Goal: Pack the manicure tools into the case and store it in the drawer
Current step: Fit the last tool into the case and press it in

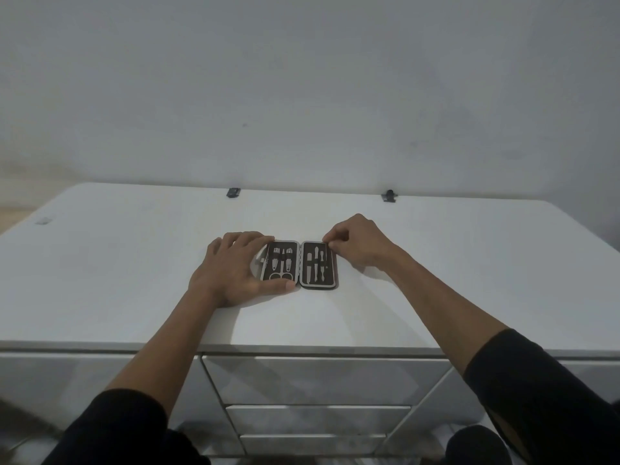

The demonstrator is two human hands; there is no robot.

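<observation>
We're guessing this open manicure case (299, 265) is light and stiff — left hand (235, 266) spread flat bracing 1 half, right hand (355, 243) pinching together on the far corner, the better edge for folding it shut.

The case's (299, 265) left edge is covered by the left hand (235, 267) — the right hand's fingertips (330, 245) are curled over its far corner; the tools — too small to be identified.

Bare desk top (134, 280) lies open all round the case (299, 264) — only two small black clips (389, 196) stand well behind, at the wall edge.
</observation>
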